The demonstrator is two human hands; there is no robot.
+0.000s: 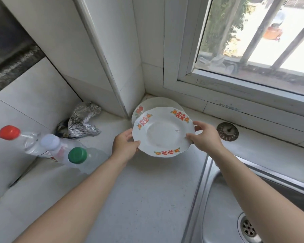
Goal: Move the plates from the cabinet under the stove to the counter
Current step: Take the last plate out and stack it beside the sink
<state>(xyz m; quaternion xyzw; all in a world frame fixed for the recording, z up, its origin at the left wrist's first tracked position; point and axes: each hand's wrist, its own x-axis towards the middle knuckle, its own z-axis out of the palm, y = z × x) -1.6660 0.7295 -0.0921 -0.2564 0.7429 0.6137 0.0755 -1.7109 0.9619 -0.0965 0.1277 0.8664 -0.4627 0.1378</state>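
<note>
A white plate point(162, 132) with red and orange rim motifs is held level just above the grey counter point(139, 199), near the back corner. My left hand point(125, 146) grips its left rim, thumb on top. My right hand point(206, 137) grips its right rim the same way. Behind and partly under it lies another white plate point(158, 102) with a fruit print, resting on the counter in the corner. Whether the two plates touch I cannot tell.
Three plastic bottles with red point(9, 132), white point(50, 142) and green point(77, 155) caps stand at the left. A silver mesh cloth point(83, 120) lies by the wall. A steel sink point(235, 207) is at the right, a round strainer point(227, 131) on the sill ledge.
</note>
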